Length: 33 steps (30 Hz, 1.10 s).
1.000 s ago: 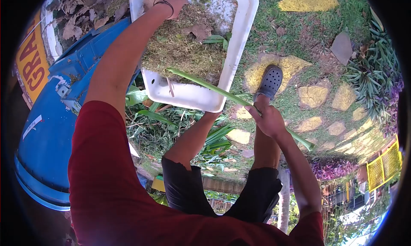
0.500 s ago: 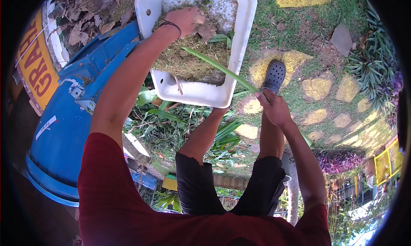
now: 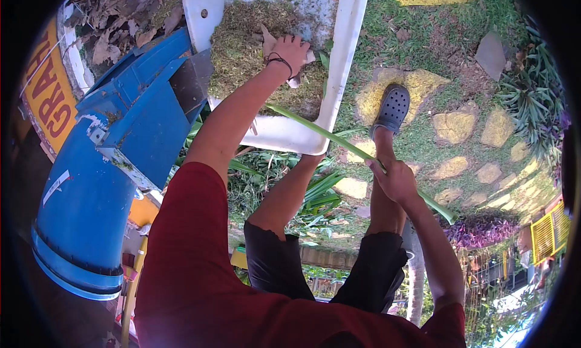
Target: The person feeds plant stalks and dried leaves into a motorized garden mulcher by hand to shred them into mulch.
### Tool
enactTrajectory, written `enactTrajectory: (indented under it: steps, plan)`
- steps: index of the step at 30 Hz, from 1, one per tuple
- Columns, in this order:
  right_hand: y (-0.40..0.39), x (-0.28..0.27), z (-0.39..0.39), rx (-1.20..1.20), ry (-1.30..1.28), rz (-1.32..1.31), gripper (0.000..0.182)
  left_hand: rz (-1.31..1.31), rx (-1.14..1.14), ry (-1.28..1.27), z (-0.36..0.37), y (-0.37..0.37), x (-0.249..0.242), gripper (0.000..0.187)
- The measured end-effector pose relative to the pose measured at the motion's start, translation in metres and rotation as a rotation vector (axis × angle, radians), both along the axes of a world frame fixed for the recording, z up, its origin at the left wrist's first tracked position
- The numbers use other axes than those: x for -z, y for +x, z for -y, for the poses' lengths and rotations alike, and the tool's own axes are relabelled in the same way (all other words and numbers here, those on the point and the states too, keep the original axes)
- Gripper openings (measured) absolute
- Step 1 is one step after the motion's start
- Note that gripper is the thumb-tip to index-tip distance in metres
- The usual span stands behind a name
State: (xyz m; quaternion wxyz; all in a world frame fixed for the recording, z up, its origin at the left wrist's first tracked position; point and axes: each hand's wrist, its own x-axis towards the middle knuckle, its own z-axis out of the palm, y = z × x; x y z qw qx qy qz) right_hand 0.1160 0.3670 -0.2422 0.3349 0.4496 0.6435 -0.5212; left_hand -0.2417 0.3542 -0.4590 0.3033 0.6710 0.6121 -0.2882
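A white plastic tub [image 3: 347,42] holds dry grass clippings [image 3: 236,57] and brown leaves. Inside it, my left hand [image 3: 290,52] is palm down with its fingers curled over a dry brown leaf [image 3: 268,42], whose edges stick out around the hand. A dark band circles that wrist. My right hand [image 3: 394,180] is closed around a long green stalk [image 3: 327,133]. One end of the stalk reaches over the tub's near rim, and its thick end points down to the right.
A large blue plastic barrel [image 3: 85,196] with an open hatch stands at left, near a yellow sign [image 3: 51,85]. Dry leaves [image 3: 121,30] lie behind it. Yellow stepping stones [image 3: 454,125] cross the grass at right. My shoe [image 3: 393,108] rests beside the tub.
My left hand has moved right in the tub, onto the brown leaf. My right hand and the stalk have shifted slightly right and down. More of the blue barrel's hatch shows.
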Motion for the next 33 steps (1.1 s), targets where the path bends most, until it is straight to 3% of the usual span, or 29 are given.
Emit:
enactTrajectory:
  steps: [6,8,9,10,12,13,18,23,25,28,33]
  plan:
    - [-0.012,-0.029,-0.008,-0.005,0.047,-0.025,0.049,0.181,-0.084,-0.071,-0.003,-0.008,-0.056,0.047]
    - [-0.015,-0.034,-0.013,-0.01,0.05,-0.004,0.053,0.225,-0.266,-0.008,-0.002,-0.007,-0.095,0.048]
    - [-0.015,-0.037,-0.014,-0.008,0.053,-0.002,0.053,0.273,-0.389,0.155,0.002,-0.007,-0.105,0.046]
    - [-0.014,-0.038,-0.016,-0.017,0.033,0.031,0.054,0.277,-0.385,0.16,0.003,-0.01,-0.115,0.046]
    - [-0.014,-0.041,-0.014,-0.029,0.018,0.056,0.055,0.364,-0.829,0.29,0.009,-0.021,-0.141,0.038]
    - [-0.011,-0.042,-0.012,-0.04,0.034,0.063,0.055,0.36,-0.892,0.269,0.017,-0.026,-0.146,0.037]
    - [-0.013,-0.047,-0.012,-0.146,0.093,0.081,0.056,0.325,-0.779,0.104,0.036,-0.037,-0.152,0.042]
    - [-0.026,-0.036,-0.008,-0.169,0.035,0.074,0.056,0.378,-0.435,-0.076,0.002,-0.016,-0.078,0.054]
    - [-0.022,-0.019,0.005,-0.173,0.053,0.038,0.055,0.256,-0.335,-0.2,-0.014,-0.012,-0.038,0.063]
    - [-0.008,0.0,0.025,-0.164,0.075,-0.043,0.057,0.159,-0.262,-0.192,-0.013,0.013,0.006,0.069]
    - [0.003,0.0,0.04,-0.121,-0.013,0.0,0.06,0.086,-0.217,-0.367,0.034,0.042,0.0,0.063]
